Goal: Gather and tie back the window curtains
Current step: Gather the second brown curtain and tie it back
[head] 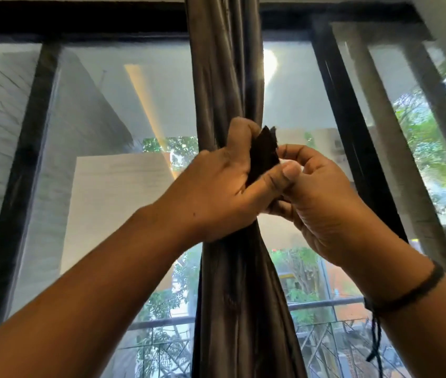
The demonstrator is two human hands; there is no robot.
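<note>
A dark grey-brown curtain [227, 77] hangs gathered into one narrow bundle in the middle of the window. My left hand [221, 186] wraps around the bundle at its pinched waist, with the thumb pressing a dark tie-back strap [264, 154]. The strap's end sticks up between my two hands. My right hand [317, 197] pinches the strap from the right side with curled fingers and thumb. Below my hands the curtain [241, 309] flares out again. How the strap runs behind the bundle is hidden.
The black window frame [344, 110] has upright bars on both sides of the curtain. Behind the glass are buildings, trees and a balcony railing [325, 304]. A dark thread bracelet [407, 293] with a hanging tail circles my right wrist.
</note>
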